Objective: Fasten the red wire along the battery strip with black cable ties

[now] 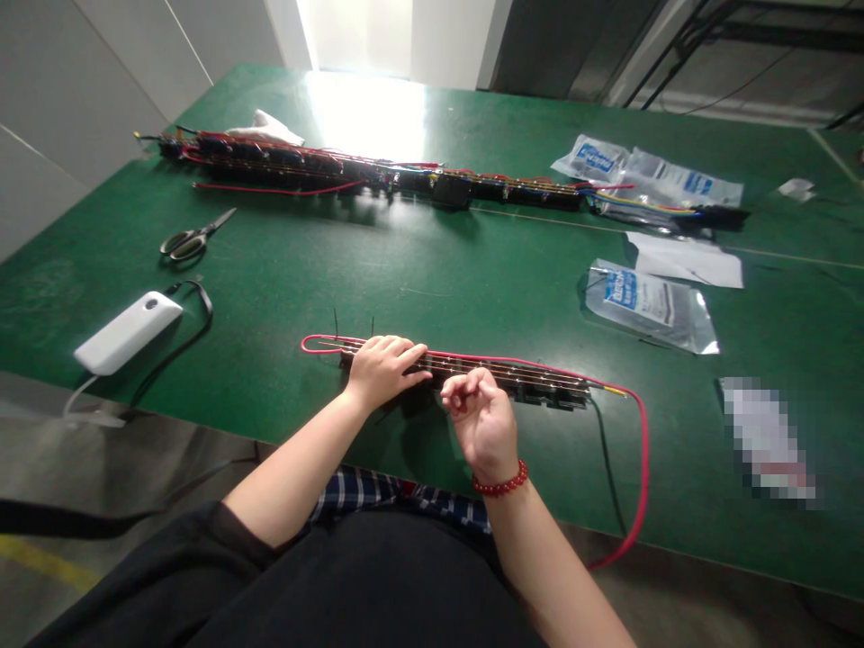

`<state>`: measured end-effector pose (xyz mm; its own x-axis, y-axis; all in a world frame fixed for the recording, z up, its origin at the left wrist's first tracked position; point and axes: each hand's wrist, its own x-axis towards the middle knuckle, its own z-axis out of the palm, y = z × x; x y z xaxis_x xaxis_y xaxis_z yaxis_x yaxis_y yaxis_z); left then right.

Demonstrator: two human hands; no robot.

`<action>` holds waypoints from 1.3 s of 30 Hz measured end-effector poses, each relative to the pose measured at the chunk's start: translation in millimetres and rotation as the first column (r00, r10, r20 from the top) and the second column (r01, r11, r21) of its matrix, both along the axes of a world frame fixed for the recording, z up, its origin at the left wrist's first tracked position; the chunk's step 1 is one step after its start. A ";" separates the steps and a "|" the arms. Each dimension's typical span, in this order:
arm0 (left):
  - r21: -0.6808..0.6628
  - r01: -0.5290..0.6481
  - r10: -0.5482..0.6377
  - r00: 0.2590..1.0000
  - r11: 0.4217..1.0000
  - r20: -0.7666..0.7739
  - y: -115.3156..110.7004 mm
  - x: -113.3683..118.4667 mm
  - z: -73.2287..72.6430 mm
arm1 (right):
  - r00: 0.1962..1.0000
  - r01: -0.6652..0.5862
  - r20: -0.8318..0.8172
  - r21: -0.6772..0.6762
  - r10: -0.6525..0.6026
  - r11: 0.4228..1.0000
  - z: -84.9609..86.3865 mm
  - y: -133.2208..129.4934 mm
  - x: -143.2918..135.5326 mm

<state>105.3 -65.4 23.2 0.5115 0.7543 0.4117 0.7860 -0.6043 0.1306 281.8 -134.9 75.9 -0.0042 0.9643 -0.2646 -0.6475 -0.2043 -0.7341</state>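
A long narrow black assembly with thin wires running along it lies near the front edge of the green table. My left hand grips it from above near its left end, fingers over the top and thumb on the near side. A thick red cable follows its far side, loops at the left and drops over the table edge at the right. Thin black ties stand up by the left end. My right hand is closed, palm up, at the near side of the assembly; anything between its fingertips is too small to tell.
A longer wired black assembly spans the table's far side. Scissors and a white device with a cable lie left. Clear plastic packets and white paper lie right. A white glove-like cloth sits behind.
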 end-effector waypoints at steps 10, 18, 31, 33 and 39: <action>-0.059 -0.003 0.003 1.000 0.998 -0.012 -0.4 -0.7 1.5 | 0.998 -0.034 0.062 0.092 0.028 0.995 3.3 0.5 -2.9; -0.036 -0.002 0.001 1.000 0.999 -0.023 0.2 -0.3 1.1 | 0.931 0.034 0.344 0.253 -0.122 0.967 -1.1 4.4 2.8; -0.046 0.004 -0.005 1.000 0.999 -0.014 -0.3 0.4 2.2 | 0.453 -0.213 0.805 0.515 -0.384 0.830 -3.3 12.8 17.8; -0.053 0.001 -0.002 1.000 0.999 -0.016 -0.3 0.4 2.2 | 0.432 -0.246 0.816 0.515 -0.383 0.821 -9.0 12.6 16.6; -0.065 -0.007 0.006 1.000 0.998 -0.014 0.3 0.4 1.4 | 0.379 -0.298 0.850 0.486 -0.366 0.822 -26.0 14.2 15.8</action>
<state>105.7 -65.1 24.6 0.5118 0.7826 0.3543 0.7918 -0.5897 0.1587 297.5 -120.7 49.9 -0.0566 0.9095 0.4119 0.4584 0.3901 -0.7985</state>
